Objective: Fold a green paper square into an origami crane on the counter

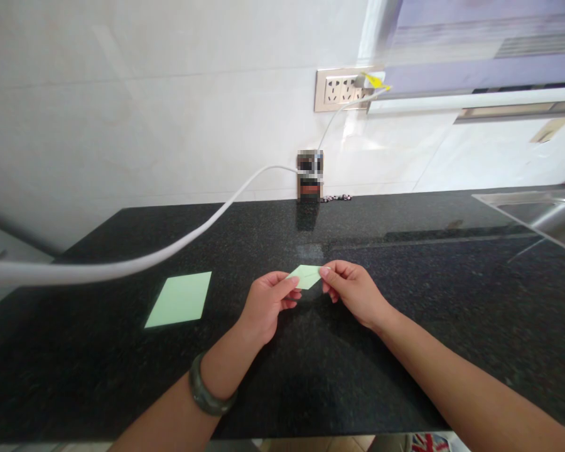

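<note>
A small folded piece of light green paper (pixel 308 277) is held above the black countertop (pixel 339 389). My left hand (pixel 267 302) pinches its left end between thumb and fingers. The right corner of the same paper is pinched by my right hand (pixel 353 289). A flat sheet of light green paper (pixel 181 299) lies on the counter to the left of my hands, touched by neither. A dark bangle (pixel 207 389) is round my left wrist.
A white cable (pixel 188 242) crosses from the left to a pixelated object (pixel 309 176) against the wall. Behind it is a wall socket (pixel 339 90) with a plug. A beaded string (pixel 338 198) lies beside that object. A metal sink (pixel 553 216) is at the right.
</note>
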### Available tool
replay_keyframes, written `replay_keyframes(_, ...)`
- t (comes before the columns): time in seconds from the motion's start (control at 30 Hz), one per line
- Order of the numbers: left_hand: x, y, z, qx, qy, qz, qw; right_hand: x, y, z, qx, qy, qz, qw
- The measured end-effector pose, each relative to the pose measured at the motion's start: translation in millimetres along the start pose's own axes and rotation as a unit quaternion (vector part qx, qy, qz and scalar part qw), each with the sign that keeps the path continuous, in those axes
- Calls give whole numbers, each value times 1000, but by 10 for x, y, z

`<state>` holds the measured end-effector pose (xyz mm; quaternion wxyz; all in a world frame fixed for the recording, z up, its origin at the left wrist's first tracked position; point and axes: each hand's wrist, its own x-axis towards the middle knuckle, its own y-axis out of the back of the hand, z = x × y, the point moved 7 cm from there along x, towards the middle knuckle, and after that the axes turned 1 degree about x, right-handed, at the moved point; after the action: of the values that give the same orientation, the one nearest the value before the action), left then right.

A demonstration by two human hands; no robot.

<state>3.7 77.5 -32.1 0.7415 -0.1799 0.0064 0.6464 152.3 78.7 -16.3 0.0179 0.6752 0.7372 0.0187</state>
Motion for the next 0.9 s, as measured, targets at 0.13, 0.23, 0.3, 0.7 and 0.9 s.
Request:
replay_keyframes(0.13, 18, 56, 63, 69, -48, 28, 996, 2, -7, 20, -9, -3, -25, 1000)
replay_keyframes(0.23, 4, 38, 128, 143, -96, 27, 985, -8, -3, -35, 6, 29, -16, 999)
replay_keyframes(0.3, -23, -17, 163, 197, -124, 6, 972, -25, -35, -74, 0, 49, -31, 998)
replay_keyframes(0.7, -77, -114, 174, 250, -152, -36, 956, -91, -121, -166, -100, 105, -35, 989)
replay_keyframes(0.9, -35, -41, 142, 135, -109, 0, 985, -20, -99, -33, 4, 36, -47, 998)
